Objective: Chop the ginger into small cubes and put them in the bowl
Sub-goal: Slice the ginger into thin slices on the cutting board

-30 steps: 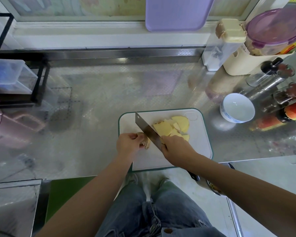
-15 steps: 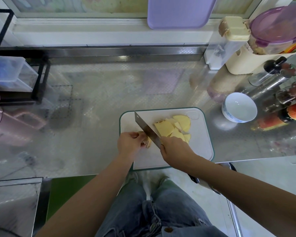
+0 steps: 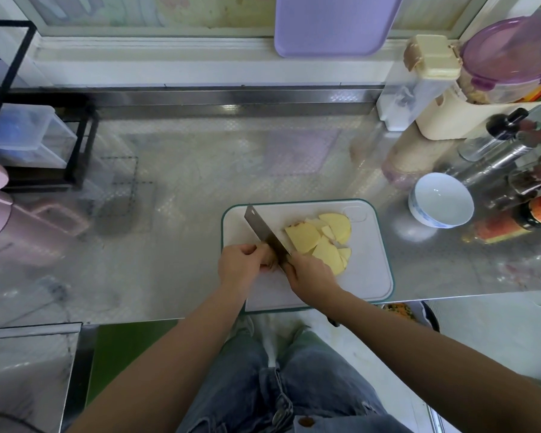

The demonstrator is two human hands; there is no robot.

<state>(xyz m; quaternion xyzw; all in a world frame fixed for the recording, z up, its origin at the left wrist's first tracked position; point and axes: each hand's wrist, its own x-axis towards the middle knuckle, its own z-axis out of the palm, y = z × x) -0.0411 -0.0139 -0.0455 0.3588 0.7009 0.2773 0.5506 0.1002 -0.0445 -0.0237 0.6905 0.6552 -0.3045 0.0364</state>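
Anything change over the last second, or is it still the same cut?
Barely. The right hand has brought the knife slightly closer to the left hand, which still holds the ginger piece. Slices, cutting board and empty bowl are unchanged.

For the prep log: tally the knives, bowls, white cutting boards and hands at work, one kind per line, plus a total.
1 knife
1 bowl
1 white cutting board
2 hands: left hand holding the ginger piece, right hand holding the knife
Total: 5
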